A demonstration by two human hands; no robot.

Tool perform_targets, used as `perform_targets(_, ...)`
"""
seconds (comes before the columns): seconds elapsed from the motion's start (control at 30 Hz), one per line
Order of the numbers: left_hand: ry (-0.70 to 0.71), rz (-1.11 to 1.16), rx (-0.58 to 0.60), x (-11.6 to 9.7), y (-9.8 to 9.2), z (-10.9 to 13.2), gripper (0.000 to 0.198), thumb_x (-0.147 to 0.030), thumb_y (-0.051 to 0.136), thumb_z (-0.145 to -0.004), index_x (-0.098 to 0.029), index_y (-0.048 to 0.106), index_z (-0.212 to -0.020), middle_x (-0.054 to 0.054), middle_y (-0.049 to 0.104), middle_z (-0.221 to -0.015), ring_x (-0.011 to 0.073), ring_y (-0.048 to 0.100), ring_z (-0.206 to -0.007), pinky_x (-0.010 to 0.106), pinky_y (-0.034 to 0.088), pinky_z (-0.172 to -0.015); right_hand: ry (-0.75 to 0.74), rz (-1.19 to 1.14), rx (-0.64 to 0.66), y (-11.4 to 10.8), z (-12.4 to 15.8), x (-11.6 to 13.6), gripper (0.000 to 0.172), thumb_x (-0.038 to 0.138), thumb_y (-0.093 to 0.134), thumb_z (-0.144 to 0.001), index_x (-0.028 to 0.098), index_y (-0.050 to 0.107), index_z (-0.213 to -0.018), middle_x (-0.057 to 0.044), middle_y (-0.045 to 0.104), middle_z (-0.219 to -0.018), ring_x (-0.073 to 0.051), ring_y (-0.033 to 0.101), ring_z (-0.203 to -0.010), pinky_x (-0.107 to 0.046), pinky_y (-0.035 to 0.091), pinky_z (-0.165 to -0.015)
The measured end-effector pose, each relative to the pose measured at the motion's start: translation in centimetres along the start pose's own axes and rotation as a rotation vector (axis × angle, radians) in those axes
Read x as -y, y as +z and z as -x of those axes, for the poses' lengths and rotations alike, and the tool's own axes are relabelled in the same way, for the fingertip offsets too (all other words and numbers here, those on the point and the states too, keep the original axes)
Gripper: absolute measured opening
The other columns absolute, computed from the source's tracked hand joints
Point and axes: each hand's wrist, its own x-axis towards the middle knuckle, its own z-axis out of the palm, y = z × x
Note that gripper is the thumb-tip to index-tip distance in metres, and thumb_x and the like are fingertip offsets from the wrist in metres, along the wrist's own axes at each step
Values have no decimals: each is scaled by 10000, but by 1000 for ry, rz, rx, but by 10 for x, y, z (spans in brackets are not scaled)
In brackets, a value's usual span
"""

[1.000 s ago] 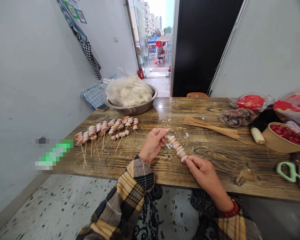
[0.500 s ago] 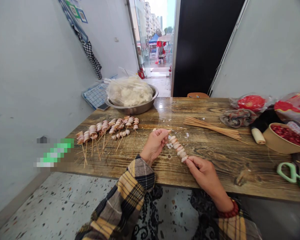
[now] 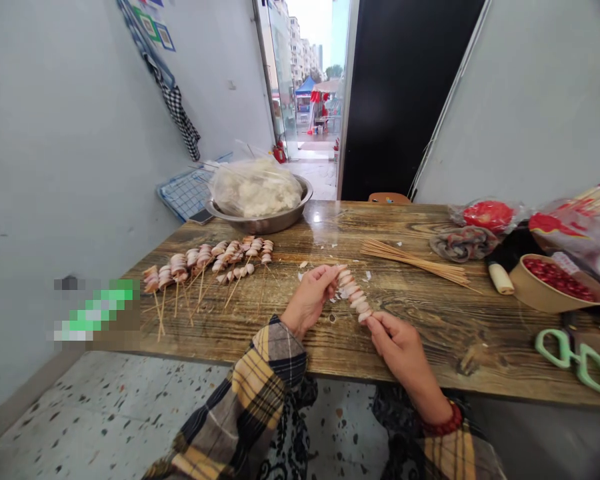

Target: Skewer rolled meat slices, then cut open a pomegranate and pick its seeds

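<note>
The table (image 3: 420, 333) is brown with darker wood grain. Toward its left edge, the skewered slices (image 3: 179, 267) are pale pink and cream; the held skewer (image 3: 353, 293), toward the near edge, shows similar tones. The loose sticks (image 3: 415, 260) are tan. Near the far edge, the bowl (image 3: 265, 225) is silver, the filled bag (image 3: 257, 188) off-white. Toward the right edge, the berries (image 3: 557, 279) are deep red, their tub (image 3: 535, 295) light brown; at the near right corner, the scissors (image 3: 581, 370) have mint-green handles. The person's sleeve (image 3: 250, 387) is plaid: yellow, grey, black.

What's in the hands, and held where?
A skewer, by both ends: left hand at the far end, right hand at the near end.
</note>
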Motion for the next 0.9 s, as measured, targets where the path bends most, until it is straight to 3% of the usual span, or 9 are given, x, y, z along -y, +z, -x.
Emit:
perform_targets(0.2,-53,100,66,0,0,3,395,-470,711,-728,-118,678,-901,50,656,-815,112,602,-673,227,444,-612,83,-157,-42,1,-1,-2,364,455,452,-916,152,644,-847,63,421,-491,-94,395,-450,-225,296,-478)
perform_targets(0.37,-93,146,174,3,11,4,401,-411,758,-702,-134,679,-982,65,689,-885,137,636,-717,270,492,-705,72,-143,-29,1,-2,-1,340,434,463,-918,148,646,-920,63,434,-512,-93,409,-473,-225,306,-495)
perform_targets(0.6,-45,141,144,5,13,3,313,-353,774,-691,-115,672,-867,54,690,-819,116,637,-689,241,500,-688,50,-110,-14,1,0,1,308,410,494,-903,155,665,-926,57,450,-535,-90,422,-488,-224,324,-504)
perform_targets(0.7,-16,64,86,0,1,0,332,-362,759,-696,-119,668,-902,66,699,-843,126,645,-681,258,505,-681,137,-199,-149,-1,1,-1,309,441,523,-887,163,657,-914,70,416,-518,-79,373,-455,-212,283,-453)
perform_targets(0.8,91,-25,-85,-7,-18,-5,285,-355,704,-741,-132,660,-914,60,699,-844,104,624,-648,239,485,-647,224,-351,-281,-3,1,-1,334,482,517,-885,171,638,-908,85,374,-502,-68,295,-413,-205,216,-395)
perform_targets(0.9,195,-162,-213,-11,-35,-11,217,-329,646,-777,-138,655,-878,18,658,-746,80,559,-579,215,437,-582,229,-373,-272,-4,2,0,328,484,542,-871,170,636,-884,81,391,-500,-66,308,-416,-200,219,-389)
